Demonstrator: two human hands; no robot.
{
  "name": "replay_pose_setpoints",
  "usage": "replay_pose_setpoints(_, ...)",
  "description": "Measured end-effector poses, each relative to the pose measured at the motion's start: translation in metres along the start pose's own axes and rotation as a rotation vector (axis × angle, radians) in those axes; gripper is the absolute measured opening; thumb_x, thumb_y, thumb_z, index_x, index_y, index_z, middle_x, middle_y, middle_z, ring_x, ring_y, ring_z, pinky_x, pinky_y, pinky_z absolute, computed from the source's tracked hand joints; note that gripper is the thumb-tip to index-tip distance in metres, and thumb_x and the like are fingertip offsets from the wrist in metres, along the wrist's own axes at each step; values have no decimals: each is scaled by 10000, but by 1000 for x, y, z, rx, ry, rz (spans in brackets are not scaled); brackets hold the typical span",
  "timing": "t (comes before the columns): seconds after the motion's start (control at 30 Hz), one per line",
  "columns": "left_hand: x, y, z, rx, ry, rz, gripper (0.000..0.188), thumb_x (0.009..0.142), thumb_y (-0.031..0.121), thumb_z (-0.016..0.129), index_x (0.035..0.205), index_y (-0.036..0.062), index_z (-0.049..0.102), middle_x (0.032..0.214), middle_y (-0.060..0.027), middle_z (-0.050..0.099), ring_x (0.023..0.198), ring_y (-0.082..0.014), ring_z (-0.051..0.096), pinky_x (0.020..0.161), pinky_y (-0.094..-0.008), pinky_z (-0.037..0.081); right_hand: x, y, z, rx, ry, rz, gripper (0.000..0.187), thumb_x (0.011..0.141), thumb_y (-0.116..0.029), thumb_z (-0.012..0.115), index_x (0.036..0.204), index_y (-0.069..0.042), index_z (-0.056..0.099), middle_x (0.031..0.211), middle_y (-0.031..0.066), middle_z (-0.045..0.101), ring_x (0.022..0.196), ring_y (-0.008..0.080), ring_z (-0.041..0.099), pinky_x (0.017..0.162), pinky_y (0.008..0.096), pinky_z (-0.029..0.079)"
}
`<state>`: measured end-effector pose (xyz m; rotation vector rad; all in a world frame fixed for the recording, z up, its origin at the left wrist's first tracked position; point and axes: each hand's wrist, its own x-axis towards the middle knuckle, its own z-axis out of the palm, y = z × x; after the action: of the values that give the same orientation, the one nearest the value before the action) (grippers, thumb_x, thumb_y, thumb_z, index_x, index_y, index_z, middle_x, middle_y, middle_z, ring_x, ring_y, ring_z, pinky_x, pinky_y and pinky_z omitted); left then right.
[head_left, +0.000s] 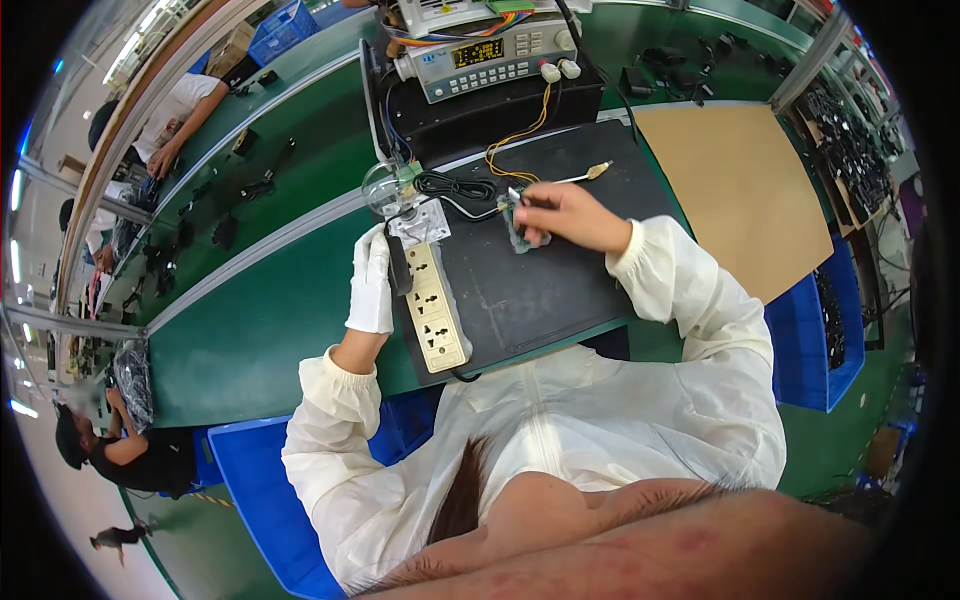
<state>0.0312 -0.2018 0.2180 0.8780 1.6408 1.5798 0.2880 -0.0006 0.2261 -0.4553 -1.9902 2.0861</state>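
My left hand (371,283), in a white glove, is closed along the side of a black power adapter (400,266). The adapter stands against the left edge of a cream power strip (435,310). From its upper end a black cable runs to a coiled bundle (453,185) on the dark mat. My bare right hand (572,217) has its fingers pinched together over a small clear-taped test fixture (517,232). A stretch of the cable ends at that fixture, and what the fingertips grip is hidden. Beside the strip's top sits a metal plate (420,222) with a clear round bulb (383,187).
A bench power instrument (490,62) stands at the back, its yellow wires (520,135) leading to the mat. A white lead with a tan connector (597,171) lies right of them. Cardboard (740,190) covers the right side; blue bins (818,340) flank the bench. Other people work at left.
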Motion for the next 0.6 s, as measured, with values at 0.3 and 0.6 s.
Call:
replay_pose_setpoints(0.3,21,-26,5,168,61,1,446,1087,356,445,1403,47,502,1293,-59,560,1158,-137,540,1028,-282,422,31,31,-23,-152,334,-163,185,1007,-95,613,1155,15,596,933,29,646,802,74,624,741,234,532)
replay_pose_setpoints(0.6,24,-36,13,67,98,155,397,1088,318,408,1311,24,552,1251,-96,575,1146,-170,532,1031,-307,403,22,29,-11,-454,440,-283,193,977,-95,648,1141,-3,604,962,55,639,825,117,618,743,263,517)
